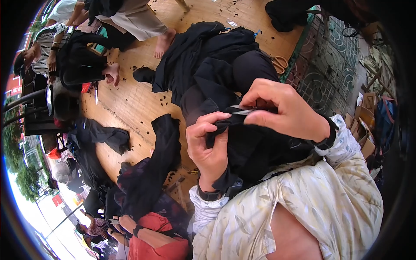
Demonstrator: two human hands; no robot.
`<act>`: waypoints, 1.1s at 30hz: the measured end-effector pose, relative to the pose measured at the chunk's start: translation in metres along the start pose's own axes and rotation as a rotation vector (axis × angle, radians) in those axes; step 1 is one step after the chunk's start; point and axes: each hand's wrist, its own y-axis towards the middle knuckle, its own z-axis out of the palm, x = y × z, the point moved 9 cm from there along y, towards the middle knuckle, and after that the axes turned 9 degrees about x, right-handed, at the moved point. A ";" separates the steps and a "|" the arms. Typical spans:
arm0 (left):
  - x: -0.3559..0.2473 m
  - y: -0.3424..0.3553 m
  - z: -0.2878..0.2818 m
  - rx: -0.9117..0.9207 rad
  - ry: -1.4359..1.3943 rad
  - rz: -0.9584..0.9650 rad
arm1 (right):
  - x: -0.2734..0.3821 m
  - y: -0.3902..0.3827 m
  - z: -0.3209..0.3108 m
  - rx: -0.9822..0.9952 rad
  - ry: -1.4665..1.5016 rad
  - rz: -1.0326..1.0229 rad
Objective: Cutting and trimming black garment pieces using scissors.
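Note:
Black cloth point(255, 141) lies across my lap, and a fold of it is pinched in my left hand point(209, 147). My right hand point(284, 110) is closed around a small pair of thread snips point(242, 109), whose two pointed metal blades stand slightly apart. The blade tips point left, toward the cloth just above my left fingertips. Most of the snips' body is hidden inside my right palm. A larger heap of black garments point(195, 47) spreads beyond my knees on the wooden platform.
Scissors with orange handles point(279, 65) lie at the platform's right edge. Dark scraps dot the wooden platform point(145, 112). A person in red point(162, 240) works at lower left, others sit at upper left. Cardboard boxes point(367, 106) stand at far right.

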 end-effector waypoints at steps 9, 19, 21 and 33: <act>0.000 -0.002 0.002 0.026 0.131 0.004 | 0.009 -0.002 0.008 -0.024 -0.192 -0.094; 0.001 -0.002 0.002 -0.018 0.108 0.020 | 0.003 -0.004 0.007 -0.018 -0.120 -0.039; 0.001 -0.002 0.003 0.009 0.151 0.026 | 0.002 -0.003 0.007 -0.021 -0.118 -0.026; 0.000 -0.003 0.005 0.044 0.226 0.039 | -0.005 -0.003 0.007 -0.050 -0.066 -0.018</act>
